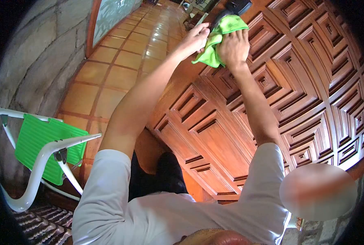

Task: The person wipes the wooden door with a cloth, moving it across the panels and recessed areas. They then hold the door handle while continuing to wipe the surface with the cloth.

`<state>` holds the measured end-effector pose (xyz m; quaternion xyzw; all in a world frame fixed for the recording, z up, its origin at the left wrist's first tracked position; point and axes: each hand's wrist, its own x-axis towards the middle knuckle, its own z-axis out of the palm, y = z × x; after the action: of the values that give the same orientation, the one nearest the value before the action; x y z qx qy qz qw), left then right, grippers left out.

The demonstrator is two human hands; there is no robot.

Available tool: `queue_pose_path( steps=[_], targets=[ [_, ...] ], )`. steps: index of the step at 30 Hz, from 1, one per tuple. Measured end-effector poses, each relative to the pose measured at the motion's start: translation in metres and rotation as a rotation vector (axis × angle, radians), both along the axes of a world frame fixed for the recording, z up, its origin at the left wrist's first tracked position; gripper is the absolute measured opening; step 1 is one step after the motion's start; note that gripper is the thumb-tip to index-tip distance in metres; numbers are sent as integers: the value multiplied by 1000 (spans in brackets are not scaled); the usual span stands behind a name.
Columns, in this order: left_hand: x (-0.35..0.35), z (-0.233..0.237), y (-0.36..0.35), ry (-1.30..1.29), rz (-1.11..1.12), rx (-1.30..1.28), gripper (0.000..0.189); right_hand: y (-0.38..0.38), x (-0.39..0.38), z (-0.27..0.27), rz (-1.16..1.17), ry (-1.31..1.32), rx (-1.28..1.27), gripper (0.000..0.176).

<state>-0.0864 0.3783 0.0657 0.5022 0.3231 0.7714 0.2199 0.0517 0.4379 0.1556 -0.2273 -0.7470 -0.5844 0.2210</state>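
A bright green cloth (232,23) is draped against a dark door handle (238,5) near the edge of a carved wooden door. My right hand (234,48) is on the cloth, its fingers bent over the fabric and pressing it toward the handle. Just left of the cloth, my left hand (195,40) has its fingers curled in, close against the fabric. Whatever those fingers hold is hidden from this angle. Both arms reach up and forward.
The carved door (227,143) fills the right side. Terracotta floor tiles (120,61) run along the left, beside a stone wall (39,53). A white-framed step stool (39,175) with green treads (51,143) stands at lower left. A blurred oval covers part of the lower right.
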Motion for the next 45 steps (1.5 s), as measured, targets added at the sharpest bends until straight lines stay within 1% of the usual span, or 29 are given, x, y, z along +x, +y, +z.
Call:
queue_pose_path(
  steps=[1, 2, 4, 5, 6, 8, 9, 12, 13, 14, 17, 19, 20, 23, 24, 26, 27, 30, 32, 33, 35, 36, 38, 39, 40, 42, 43, 44, 45],
  targets=[
    [2, 1, 4, -3, -5, 2, 47, -6, 9, -9, 49, -111, 2, 61],
    [1, 5, 7, 31, 13, -23, 42, -22, 17, -19, -25, -236, -115, 60],
    [4, 8, 17, 66, 81, -2, 34, -2, 26, -16, 58, -234, -113, 60],
    [6, 5, 19, 62, 108, 14, 36, -4, 28, -5, 48, -208, -153, 61],
    [8, 2, 21, 59, 134, 28, 37, 9, 25, 2, 181, -127, -40, 58],
    [14, 0, 25, 47, 181, 45, 38, 2, 18, 28, 177, -84, -81, 54],
    [16, 0, 26, 38, 231, 68, 39, 5, 13, 29, 194, -89, 4, 53],
    [12, 1, 21, 39, 185, 9, 41, 0, 25, 41, 62, -184, -105, 55],
    [8, 0, 24, 88, 195, 30, 43, 17, 31, 46, 252, -80, -61, 57],
    [10, -1, 23, 65, 215, 36, 44, 11, 38, 53, 307, -116, -56, 59],
    [7, -10, 38, 103, 217, 60, 42, 13, 34, 46, 319, -60, -24, 61],
    [-4, -14, 53, 154, 322, 183, 38, 20, 20, 55, 190, 113, 20, 59],
    [-5, -14, 49, 169, 338, 194, 35, 20, 16, 63, 294, 142, 17, 57],
    [-7, -14, 44, 241, 353, 217, 33, 18, 2, 92, 336, 207, 32, 53],
    [-6, -15, 45, 235, 399, 215, 32, 15, -2, 105, 305, 166, 72, 54],
    [-2, -17, 41, 226, 442, 204, 31, 30, -17, 152, 438, -52, 49, 56],
    [0, -14, 34, 221, 454, 155, 34, 26, -25, 161, 436, -53, 45, 56],
    [0, -16, 33, 230, 470, 68, 37, -15, -52, 168, 979, -304, -1552, 34],
    [2, -11, 23, 178, 340, 47, 40, -92, -43, 144, 118, -157, -1074, 35],
    [4, -12, 26, 181, 337, 57, 40, -88, -47, 141, 116, -152, -1065, 35],
    [3, -18, 33, 249, 582, 121, 39, -75, -62, 139, -29, -322, -498, 37],
    [-1, -20, 35, 283, 710, 148, 38, -73, -63, 143, -19, -319, -491, 37],
    [-4, -15, 26, 264, 653, 148, 39, -71, -55, 151, -90, -352, -508, 43],
    [0, -13, 24, 239, 580, 146, 41, -66, -39, 156, 58, -266, -456, 53],
    [4, -11, 24, 214, 502, 145, 43, -42, -29, 164, 100, -287, -219, 57],
    [6, -11, 32, 195, 446, 240, 47, -15, -6, 138, 475, -224, 33, 59],
    [8, -10, 29, 185, 497, 174, 47, -18, -3, 128, 424, -165, -9, 60],
    [10, -10, 28, 180, 548, 111, 48, -31, -2, 115, 422, -77, -147, 64],
    [7, -12, 34, 185, 562, 75, 53, -21, -6, 104, 438, -17, -130, 65]
  ],
)
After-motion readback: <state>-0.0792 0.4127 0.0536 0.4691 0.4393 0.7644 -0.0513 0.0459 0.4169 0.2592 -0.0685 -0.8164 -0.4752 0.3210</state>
